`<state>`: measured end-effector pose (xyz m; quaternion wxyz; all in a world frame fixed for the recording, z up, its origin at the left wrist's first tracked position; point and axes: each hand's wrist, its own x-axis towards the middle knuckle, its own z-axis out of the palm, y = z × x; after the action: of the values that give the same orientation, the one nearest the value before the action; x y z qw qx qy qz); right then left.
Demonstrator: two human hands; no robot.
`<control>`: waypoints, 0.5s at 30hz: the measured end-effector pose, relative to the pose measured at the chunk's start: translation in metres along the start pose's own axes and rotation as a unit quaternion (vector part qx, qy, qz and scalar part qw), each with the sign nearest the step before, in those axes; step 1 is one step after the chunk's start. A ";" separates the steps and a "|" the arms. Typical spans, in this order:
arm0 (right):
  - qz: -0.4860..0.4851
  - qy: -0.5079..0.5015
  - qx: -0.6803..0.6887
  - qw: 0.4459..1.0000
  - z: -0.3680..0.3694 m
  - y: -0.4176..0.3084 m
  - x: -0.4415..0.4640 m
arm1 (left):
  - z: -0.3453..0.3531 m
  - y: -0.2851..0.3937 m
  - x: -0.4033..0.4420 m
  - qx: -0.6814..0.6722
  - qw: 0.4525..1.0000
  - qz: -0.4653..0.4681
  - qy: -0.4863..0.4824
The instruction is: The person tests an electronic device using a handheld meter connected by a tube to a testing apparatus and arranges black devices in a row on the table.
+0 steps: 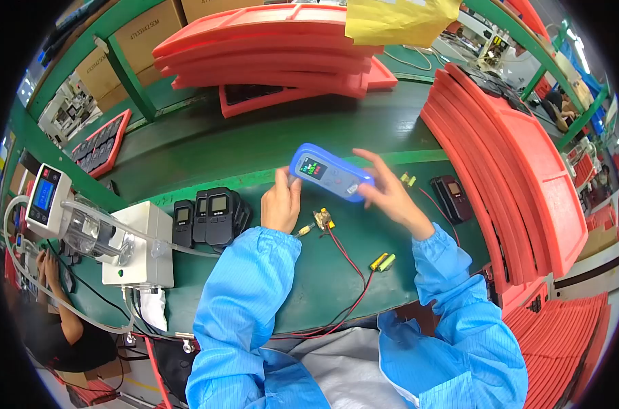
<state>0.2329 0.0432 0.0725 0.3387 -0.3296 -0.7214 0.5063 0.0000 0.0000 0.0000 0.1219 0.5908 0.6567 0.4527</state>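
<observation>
A blue handheld meter (pixel 331 172) with a lit colour screen is held up, tilted, above the green bench. My left hand (pixel 281 202) is closed on its left end, thumb along the edge. At the other end, my right hand (pixel 389 192) has its thumb and some fingers against the casing, while its index finger stretches out past it. Below the meter lies a small yellow electronic assembly (pixel 323 219) with red and black wires. Nearer to me on the bench is a pair of yellow and green cylindrical cells (pixel 382 262), beside the wires.
Several black handheld devices (pixel 218 213) stand at left beside a white box (pixel 140 245) with a tubed pump (pixel 45 198). A dark red device (pixel 451 198) lies at right. Red foam trays (pixel 514 184) are stacked right and on the shelf. Another person's arm (pixel 65 307) shows at far left.
</observation>
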 end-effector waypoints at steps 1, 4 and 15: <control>0.022 -0.025 -0.006 0.999 0.001 -0.008 -0.002 | 0.001 0.004 -0.001 0.006 1.000 0.022 -0.003; 0.069 -0.068 -0.008 0.995 0.005 -0.012 -0.006 | -0.007 0.012 -0.007 0.024 0.997 0.069 -0.018; -0.072 0.415 -0.368 0.829 -0.073 0.026 0.025 | -0.003 0.016 -0.004 -0.010 0.992 0.121 0.028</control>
<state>0.2822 0.1075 0.0700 0.4952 -0.5560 -0.6675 -0.0073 0.0102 -0.0068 0.0119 0.0537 0.6520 0.5788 0.4868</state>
